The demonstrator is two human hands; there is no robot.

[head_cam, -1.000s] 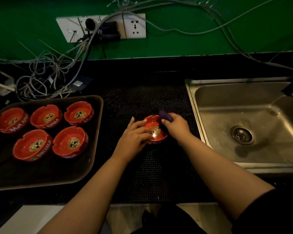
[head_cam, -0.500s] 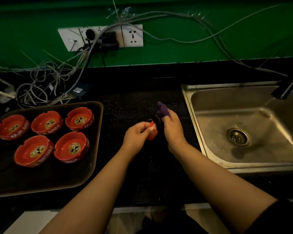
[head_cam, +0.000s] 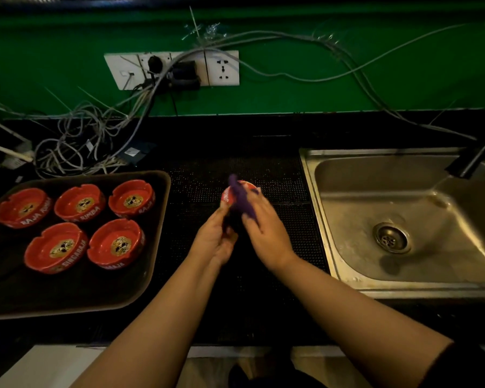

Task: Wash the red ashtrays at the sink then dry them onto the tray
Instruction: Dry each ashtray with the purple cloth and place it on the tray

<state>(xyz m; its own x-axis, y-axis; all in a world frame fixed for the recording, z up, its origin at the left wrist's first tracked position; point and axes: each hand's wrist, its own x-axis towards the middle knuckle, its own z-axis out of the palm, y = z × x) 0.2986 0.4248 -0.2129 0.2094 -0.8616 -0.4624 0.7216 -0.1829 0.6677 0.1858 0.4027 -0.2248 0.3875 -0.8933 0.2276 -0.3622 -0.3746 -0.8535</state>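
Gripped from below in my left hand point(head_cam: 216, 239), a red ashtray point(head_cam: 226, 195) is tipped on edge above the black mat point(head_cam: 286, 219), between tray point(head_cam: 157, 264) and sink point(head_cam: 314, 219), so my right hand point(head_cam: 266, 233), fingers curled onto a purple cloth point(head_cam: 242, 201), can reach its face to dry it. Five ashtrays point(head_cam: 80, 203) already sit upright on the tray, presumably finished; this one seems bound there next.

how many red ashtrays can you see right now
6. Five sit on the tray: back row; front row. The sixth is held above the mat, partly behind the purple cloth.
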